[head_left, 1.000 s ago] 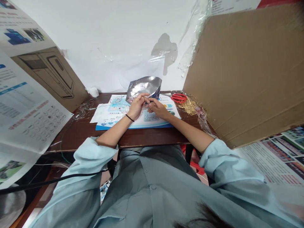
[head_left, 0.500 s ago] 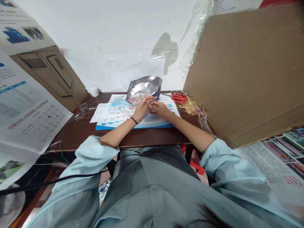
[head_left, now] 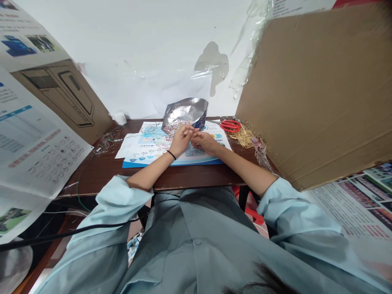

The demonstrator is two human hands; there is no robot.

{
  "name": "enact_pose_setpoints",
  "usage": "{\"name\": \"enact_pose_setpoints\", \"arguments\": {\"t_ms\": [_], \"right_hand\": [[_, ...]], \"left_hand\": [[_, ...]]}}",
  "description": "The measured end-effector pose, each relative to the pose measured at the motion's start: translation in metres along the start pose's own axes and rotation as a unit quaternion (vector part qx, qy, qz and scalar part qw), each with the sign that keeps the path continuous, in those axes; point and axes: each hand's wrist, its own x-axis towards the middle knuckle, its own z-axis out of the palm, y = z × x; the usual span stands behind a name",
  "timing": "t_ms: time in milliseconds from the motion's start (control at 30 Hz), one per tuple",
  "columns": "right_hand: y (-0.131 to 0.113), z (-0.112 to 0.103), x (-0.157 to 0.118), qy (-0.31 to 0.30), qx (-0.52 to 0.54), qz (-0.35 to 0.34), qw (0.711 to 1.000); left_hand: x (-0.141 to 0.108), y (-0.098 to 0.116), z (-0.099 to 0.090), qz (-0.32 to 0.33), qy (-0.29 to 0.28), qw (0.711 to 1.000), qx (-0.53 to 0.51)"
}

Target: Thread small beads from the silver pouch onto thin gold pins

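Note:
Close together over the printed sheet [head_left: 147, 161], my left hand [head_left: 182, 141] and my right hand [head_left: 205, 141] meet at the fingertips. Both have curled, pinching fingers; whatever lies between them is too small to make out. A black band circles my left wrist. Just beyond the hands, a silver foil tray-like bag [head_left: 185, 110] leans open toward me, with many small pink, red and white beads [head_left: 177, 127] in its lower part. Some clear plastic with similar small pieces [head_left: 162, 141] lies left of my left hand.
Red-handled scissors [head_left: 230, 125] rest by a heap of thin straw-coloured sticks [head_left: 243, 136] at right. Tangled clear thread [head_left: 107, 141] lies at the table's left. Cardboard panels [head_left: 318, 94] wall both sides; a crumpled plastic bag [head_left: 260, 151] sits along the right one.
The fingers of my left hand have drawn in slightly and bent more at the tips. My right hand stays nearly in place, and the surroundings are the same.

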Motion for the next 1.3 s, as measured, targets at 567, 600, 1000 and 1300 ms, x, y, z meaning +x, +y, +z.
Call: {"name": "enact_pose_setpoints", "arguments": {"t_ms": [567, 600, 1000, 1300], "right_hand": [[-0.006, 0.004, -0.001, 0.037, 0.006, 0.029, 0.999], [-0.005, 0.004, -0.001, 0.032, 0.001, 0.03, 0.999], [0.0, 0.001, -0.001, 0.0, -0.009, 0.016, 1.0], [0.001, -0.001, 0.001, 0.004, 0.016, 0.037, 0.999]], "left_hand": [[0.0, -0.01, -0.004, 0.071, -0.007, 0.997, 0.029], [0.0, -0.01, -0.004, 0.068, -0.006, 0.997, 0.036], [0.0, -0.006, -0.003, 0.026, 0.017, 0.999, 0.027], [0.0, -0.006, -0.003, 0.013, 0.004, 1.0, 0.027]]}}
